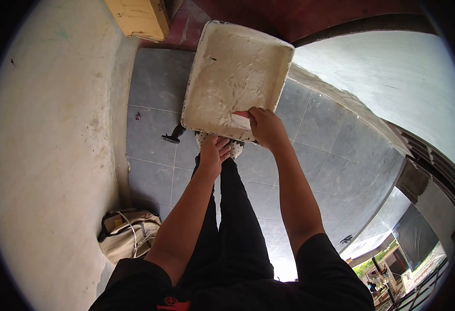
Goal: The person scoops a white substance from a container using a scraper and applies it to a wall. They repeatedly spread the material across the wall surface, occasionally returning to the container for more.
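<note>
A large square tray (192,98) coated with whitish paste lies before my feet, its rim chipped and dark in places. My right hand (266,126) is over the tray's near right part, closed around a small red tool (242,113) whose tip points left. Its exact kind is hard to make out. Just below the tool, a paler patch shows in the paste. My left hand (215,154) is just outside the near rim, above my feet, with its fingers apart and nothing visible in it. A small dark mark shows in the paste at the upper left.
A black handled object (172,137) lies on the grey tiled floor (152,132) left of the tray. There is a cardboard box (139,19) at the upper left. By the left wall (56,135) sits a beige bag (129,233). Another pale wall (393,78) runs along the right.
</note>
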### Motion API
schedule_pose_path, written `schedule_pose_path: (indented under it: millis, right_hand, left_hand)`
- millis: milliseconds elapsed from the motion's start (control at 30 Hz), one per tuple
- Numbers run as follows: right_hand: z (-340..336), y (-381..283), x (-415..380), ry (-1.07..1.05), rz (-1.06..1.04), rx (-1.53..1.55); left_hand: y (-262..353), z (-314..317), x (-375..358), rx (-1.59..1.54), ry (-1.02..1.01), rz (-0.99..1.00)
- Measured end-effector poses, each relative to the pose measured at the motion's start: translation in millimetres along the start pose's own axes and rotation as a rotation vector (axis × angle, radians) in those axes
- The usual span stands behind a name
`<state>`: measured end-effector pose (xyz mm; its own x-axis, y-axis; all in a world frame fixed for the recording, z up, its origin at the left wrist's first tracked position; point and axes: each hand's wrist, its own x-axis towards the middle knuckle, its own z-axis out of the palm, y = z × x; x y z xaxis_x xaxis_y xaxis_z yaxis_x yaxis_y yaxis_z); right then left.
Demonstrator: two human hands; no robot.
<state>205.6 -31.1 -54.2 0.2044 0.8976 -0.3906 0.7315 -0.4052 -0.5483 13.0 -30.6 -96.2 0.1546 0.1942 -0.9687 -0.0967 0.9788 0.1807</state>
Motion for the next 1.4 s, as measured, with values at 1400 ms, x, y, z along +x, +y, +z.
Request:
schedule_pose_path:
  millis: [1400]
  right_hand:
    - [-16.5, 23.7, 21.7, -0.323, 0.152, 0.42]
  left_hand:
    - [-7.0, -18.0, 2.2, -0.042, 0.128, -0.058]
